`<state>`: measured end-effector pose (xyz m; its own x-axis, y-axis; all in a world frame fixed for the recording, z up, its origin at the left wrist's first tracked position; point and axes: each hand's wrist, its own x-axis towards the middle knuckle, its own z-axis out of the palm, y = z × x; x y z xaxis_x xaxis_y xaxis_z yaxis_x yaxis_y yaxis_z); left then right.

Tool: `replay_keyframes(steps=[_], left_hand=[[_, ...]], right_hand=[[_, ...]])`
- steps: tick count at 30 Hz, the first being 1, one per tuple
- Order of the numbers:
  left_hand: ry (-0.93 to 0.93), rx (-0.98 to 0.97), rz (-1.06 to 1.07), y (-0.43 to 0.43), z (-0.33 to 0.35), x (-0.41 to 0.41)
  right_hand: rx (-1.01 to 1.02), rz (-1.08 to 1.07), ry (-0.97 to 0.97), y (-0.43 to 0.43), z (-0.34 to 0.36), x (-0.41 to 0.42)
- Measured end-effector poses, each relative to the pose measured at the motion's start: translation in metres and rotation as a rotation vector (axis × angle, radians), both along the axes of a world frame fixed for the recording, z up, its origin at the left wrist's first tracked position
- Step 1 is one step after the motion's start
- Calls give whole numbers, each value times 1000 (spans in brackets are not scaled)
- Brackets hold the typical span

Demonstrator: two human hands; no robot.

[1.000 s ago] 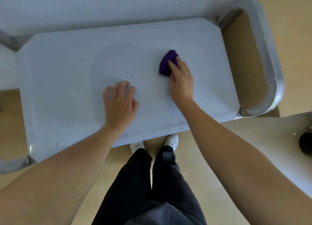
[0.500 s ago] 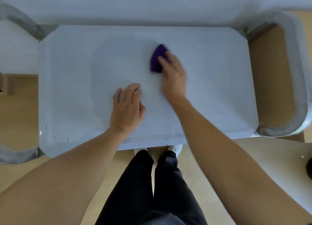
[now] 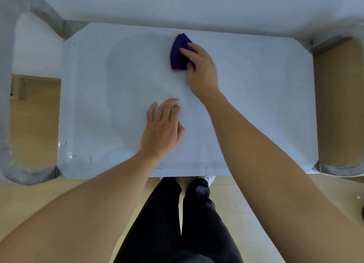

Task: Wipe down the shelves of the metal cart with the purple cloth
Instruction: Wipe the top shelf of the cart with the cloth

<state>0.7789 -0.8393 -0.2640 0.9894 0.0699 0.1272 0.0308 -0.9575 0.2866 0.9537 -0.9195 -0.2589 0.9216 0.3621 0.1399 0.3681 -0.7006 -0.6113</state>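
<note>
Nearest the camera, the legs in dark trousers (image 3: 177, 223) are seen standing close against the near edge of the metal cart's top shelf (image 3: 256, 114), so the whole surface can be reached without much leaning. On the near middle of the shelf the left hand (image 3: 161, 130) is laid palm down, its fingers relaxed and holding nothing. It is judged to serve as a brace, and it is best shifted when the wipe comes its way, lest the patch under it be missed. Further in, the right hand (image 3: 201, 69) is stretched towards the far side, and the purple cloth (image 3: 178, 53) is pressed to the shelf beneath its straightened fingers, the thumb lying against the cloth's near corner; whether the thumb pinches it cannot be told. The cloth is bunched into a small pad near the far edge, about midway along it. For good work, even downward pressure should be applied through the fingers, and overlapping passes made from one end to the other, the far rim and the cut corners beside the tubular handle (image 3: 11, 105) being included. A darker, rounded area is seen on the left half of the shelf; whether it is damp or shadow cannot be told. The lower shelves are hidden, and nothing can be said of their state.
</note>
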Motion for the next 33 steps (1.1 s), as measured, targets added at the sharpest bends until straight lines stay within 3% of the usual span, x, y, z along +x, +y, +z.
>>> replay_keyframes(steps=[2,6,8,10,14,16,19,22,24,26,29,33], left_hand=[[0,-2,-3,0,-1,0],[-15,8,-5,-3,-3,1],[-16,15,-9,-4,-3,2],[-12,22,-13,-5,-4,2],[15,37,-8,-4,-2,2],[19,38,-9,-3,-1,2],[14,13,-11,-3,-1,3],[-1,13,-16,-4,-2,4],[-11,10,-14,-4,-3,4],[-16,9,-20,-5,-4,4],[-29,26,-7,-4,-3,5],[-22,24,-5,-4,-1,4]], right_hand=[[-8,-145,-16,-30,-3,9],[-14,-676,39,-81,1,23],[-28,-793,89,-72,0,27],[16,-726,74,-40,-2,26],[51,-66,9,50,-5,-11],[23,114,12,62,-3,-15],[1,30,-62,18,-5,5],[-29,-395,-131,-73,-9,30],[-37,-753,-12,-135,-3,40],[-31,-966,105,-164,2,42],[-102,-881,91,-122,0,36],[-90,-384,-53,-19,-7,1]])
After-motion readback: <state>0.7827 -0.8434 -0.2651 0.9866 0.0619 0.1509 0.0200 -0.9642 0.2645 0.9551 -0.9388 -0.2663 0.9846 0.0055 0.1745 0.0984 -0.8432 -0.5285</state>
